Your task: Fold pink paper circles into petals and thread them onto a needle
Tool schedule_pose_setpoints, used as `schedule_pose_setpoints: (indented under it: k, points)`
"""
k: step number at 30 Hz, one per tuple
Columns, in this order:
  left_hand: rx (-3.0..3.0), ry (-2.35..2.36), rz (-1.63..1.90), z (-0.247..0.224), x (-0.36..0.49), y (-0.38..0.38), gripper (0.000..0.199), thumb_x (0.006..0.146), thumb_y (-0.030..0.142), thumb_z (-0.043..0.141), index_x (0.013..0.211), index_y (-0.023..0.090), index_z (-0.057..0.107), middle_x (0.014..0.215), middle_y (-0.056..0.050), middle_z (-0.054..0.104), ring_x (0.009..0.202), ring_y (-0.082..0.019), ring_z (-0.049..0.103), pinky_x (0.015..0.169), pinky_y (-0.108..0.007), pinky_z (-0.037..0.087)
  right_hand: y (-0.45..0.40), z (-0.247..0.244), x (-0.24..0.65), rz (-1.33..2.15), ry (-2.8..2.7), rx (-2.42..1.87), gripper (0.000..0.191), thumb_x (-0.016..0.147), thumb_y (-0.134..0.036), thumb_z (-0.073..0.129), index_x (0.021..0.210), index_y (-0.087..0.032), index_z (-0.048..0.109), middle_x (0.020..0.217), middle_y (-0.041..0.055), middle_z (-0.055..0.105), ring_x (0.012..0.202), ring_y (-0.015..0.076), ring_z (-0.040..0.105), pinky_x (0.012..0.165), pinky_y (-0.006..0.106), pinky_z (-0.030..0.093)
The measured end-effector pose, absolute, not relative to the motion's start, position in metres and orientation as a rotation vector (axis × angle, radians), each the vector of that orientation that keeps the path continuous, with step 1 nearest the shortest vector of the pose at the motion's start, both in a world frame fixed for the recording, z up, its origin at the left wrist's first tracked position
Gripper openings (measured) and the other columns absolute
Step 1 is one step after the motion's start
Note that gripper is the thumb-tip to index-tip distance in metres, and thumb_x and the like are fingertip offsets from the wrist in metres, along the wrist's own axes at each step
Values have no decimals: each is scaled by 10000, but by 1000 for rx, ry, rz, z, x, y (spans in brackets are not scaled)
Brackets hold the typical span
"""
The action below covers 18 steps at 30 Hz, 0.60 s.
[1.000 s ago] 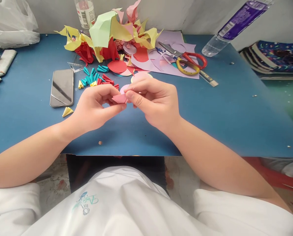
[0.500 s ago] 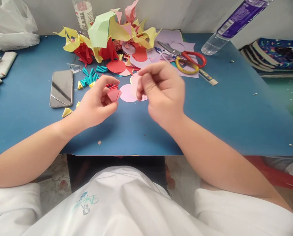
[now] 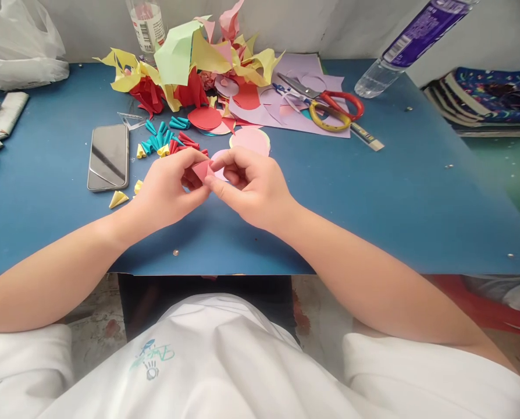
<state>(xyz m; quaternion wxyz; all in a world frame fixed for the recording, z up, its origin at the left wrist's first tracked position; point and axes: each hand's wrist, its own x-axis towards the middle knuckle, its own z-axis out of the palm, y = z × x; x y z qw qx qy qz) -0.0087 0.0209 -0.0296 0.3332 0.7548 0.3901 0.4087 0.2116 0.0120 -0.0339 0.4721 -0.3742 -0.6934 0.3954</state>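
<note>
Over the middle of the blue table, my left hand [image 3: 166,183] pinches a folded piece of pink paper [image 3: 202,170]. My right hand [image 3: 253,183] meets it from the other side, thumb and index finger closed on the paper's right edge. Behind my hands lie pale pink and yellowish paper circles [image 3: 250,141], and a lilac circle [image 3: 220,156] is partly covered by my right fingers. Just beyond my left hand sit red paper cones [image 3: 185,141] and teal paper cones [image 3: 159,138]. A yellow folded cone [image 3: 118,199] rests left of my left wrist.
A phone [image 3: 109,157] lies to the left. Crumpled paper scraps [image 3: 181,55] heap up at the back, beside red circles [image 3: 205,117]. Scissors [image 3: 321,96] lie on lilac sheets [image 3: 330,125]. Bottles, one purple-labelled [image 3: 410,43], and a white plastic bag [image 3: 22,46] stand along the wall.
My right hand has moved down and left, from above the pale circles onto the pink paper. My left hand has stayed nearly in place, still holding it.
</note>
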Motion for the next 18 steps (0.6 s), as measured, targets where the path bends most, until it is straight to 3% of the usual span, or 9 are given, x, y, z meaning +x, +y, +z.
schedule_pose_setpoints:
  k: [4,8,10,18]
  points:
    - [1820,953,1078,-29,-11,28,321,864,200,1007,1089,157,782,1028,-23,842,888,-155,796,824,-304,699,16,-38,214,978,-1694,-912,190,1014,-430,845,999,-281,730,859,-9,683,798,204,585,764,424,514]
    - [1743,905,1094,-29,-14,33,325,896,286,1056,1069,147,818,1040,-45,864,926,-170,848,893,-330,742,21,-42,217,1020,-1679,-924,319,1065,-562,876,970,-290,738,921,16,773,824,213,642,772,418,580]
    - [1716,889,1106,-28,-15,35,324,904,309,1085,1046,158,836,1020,-39,863,914,-162,844,884,-320,733,23,-42,220,1014,-1666,-930,374,1067,-616,901,966,-289,752,922,22,776,824,217,635,770,419,575]
    - [1696,891,1090,-22,-15,32,242,930,316,1103,965,182,904,955,-50,889,873,-164,833,778,-295,665,25,-43,223,994,-1665,-931,337,1071,-574,875,935,-291,754,880,15,728,805,218,576,757,411,511]
